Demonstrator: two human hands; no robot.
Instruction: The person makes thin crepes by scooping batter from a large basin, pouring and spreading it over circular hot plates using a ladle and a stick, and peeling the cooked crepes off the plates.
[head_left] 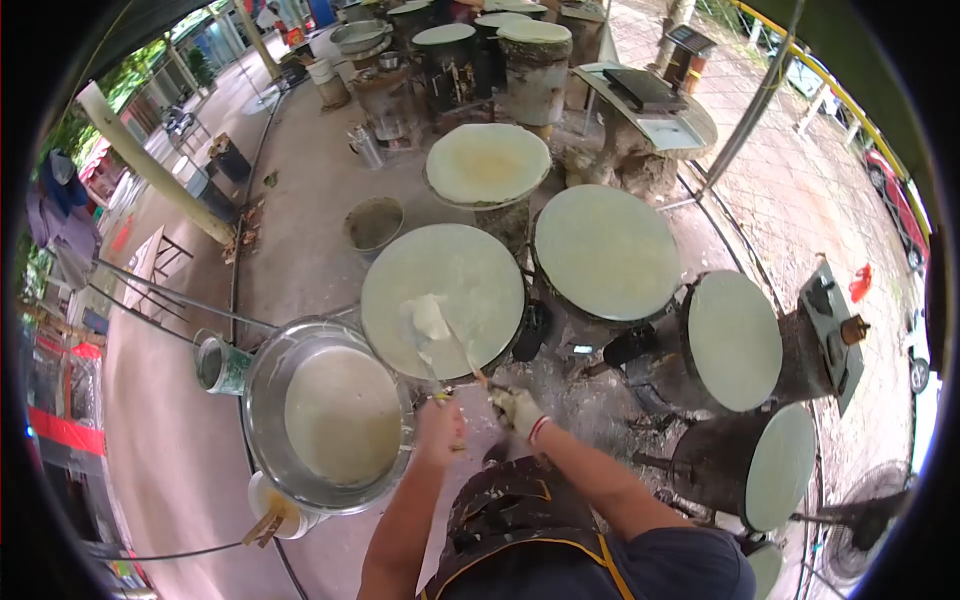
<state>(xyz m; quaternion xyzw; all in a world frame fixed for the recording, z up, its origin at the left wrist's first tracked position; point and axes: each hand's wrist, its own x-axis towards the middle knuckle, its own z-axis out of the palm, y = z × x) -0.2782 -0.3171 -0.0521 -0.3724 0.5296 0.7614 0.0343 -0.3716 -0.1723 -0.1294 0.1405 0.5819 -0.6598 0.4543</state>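
Observation:
My bare left hand (440, 430) is closed around the handle of a scraper (420, 345), its blade over the near round griddle (385, 300). My right hand (518, 412), in a light work glove, grips a long thin tool with a wooden handle (480, 377) that reaches over the same griddle. A pale layer of batter covers that griddle. A thick white lump of batter (430, 318) sits where the two tools meet; whether it rests on a blade or on the griddle I cannot tell. Left of my hands stands a large metal basin (262, 400) with pale batter (345, 420) inside.
More pale-topped round griddles stand right (607, 255), far right (735, 340), lower right (780, 465) and ahead (488, 165). An empty-looking bucket (374, 226) is beyond the near griddle. A green pail (222, 362) and a white bucket (283, 505) flank the basin. A fan (870, 515) stands lower right.

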